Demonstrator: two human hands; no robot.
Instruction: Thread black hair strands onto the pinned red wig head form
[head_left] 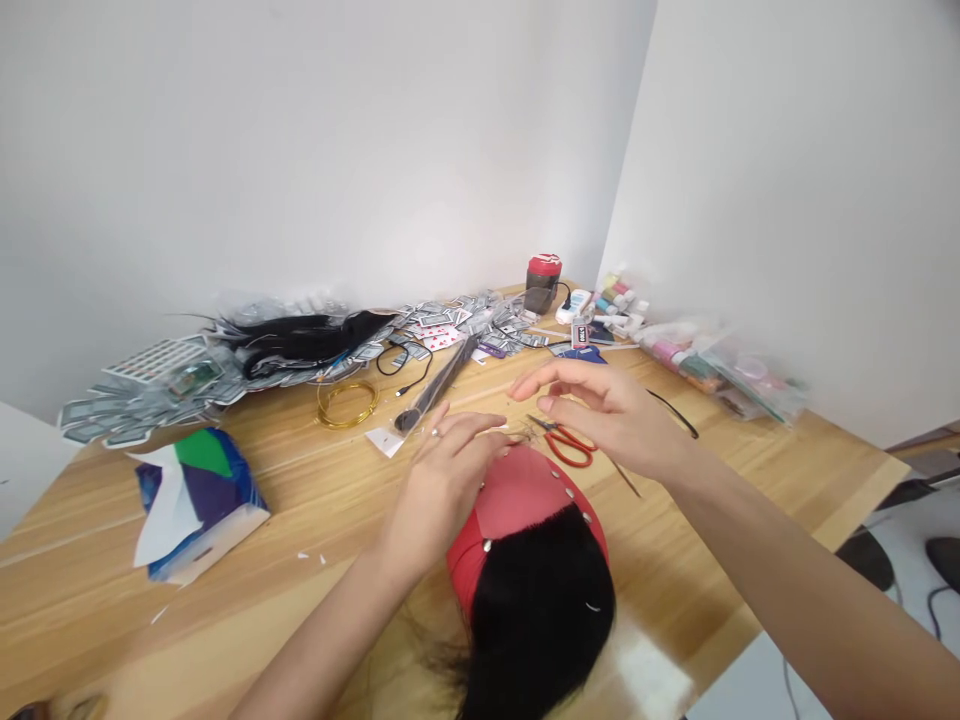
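Observation:
A red mannequin head stands at the near edge of the wooden table, with black hair pinned over its near half and several silver pins along the cap. My left hand rests on the top left of the red cap, fingers stretched out toward the far side. My right hand hovers just above and beyond the cap, fingers extended and slightly curled, holding nothing I can make out. Red-handled scissors lie right under it.
A coil of gold wire, a long clear packet with a dark strip, a bundle of black hair, scattered small packets, a blue-green tissue pack, a red-lidded jar and bottles and bags line the table by the walls.

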